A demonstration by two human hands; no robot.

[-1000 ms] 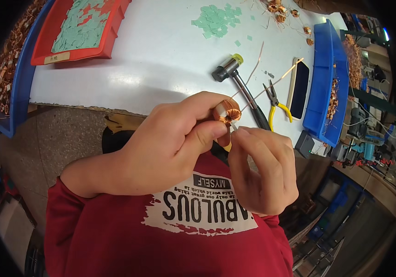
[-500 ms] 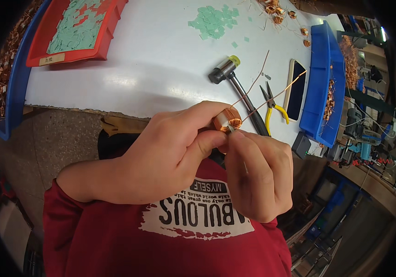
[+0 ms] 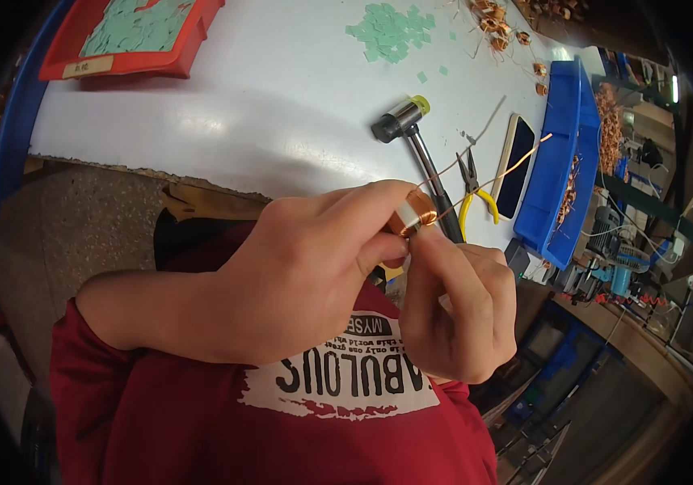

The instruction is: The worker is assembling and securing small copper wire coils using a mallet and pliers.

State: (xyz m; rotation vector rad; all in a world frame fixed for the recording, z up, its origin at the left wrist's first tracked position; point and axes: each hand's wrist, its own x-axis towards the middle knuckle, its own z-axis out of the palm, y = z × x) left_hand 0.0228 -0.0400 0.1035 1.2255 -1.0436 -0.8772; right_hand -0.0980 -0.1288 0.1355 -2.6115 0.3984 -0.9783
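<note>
A copper wire coil (image 3: 414,215) with a pale band on its side is gripped between the thumb and forefinger of my left hand (image 3: 298,267). Two long wire ends (image 3: 546,139) stick out from it toward the far right. Bent fingers of my right hand (image 3: 467,311) pinch together at the coil's near end, touching it. Whatever lies between those fingertips is mostly hidden. Beyond the coil, a hammer (image 3: 417,145) with a black and a yellow face lies on the table, with yellow-handled pliers (image 3: 489,204) beside it.
A red bin (image 3: 124,66) of pale green sheets stands far left, near a blue bin (image 3: 19,97). Loose green pieces (image 3: 391,34) and several coils (image 3: 496,24) lie at the back. On the right are a phone (image 3: 511,190) and a blue bin (image 3: 536,230) holding copper parts.
The coil has shifted slightly right and tilted in my left hand. A small pale strip seen at my right fingertips before is now mostly hidden. The whole view has shifted a little.
</note>
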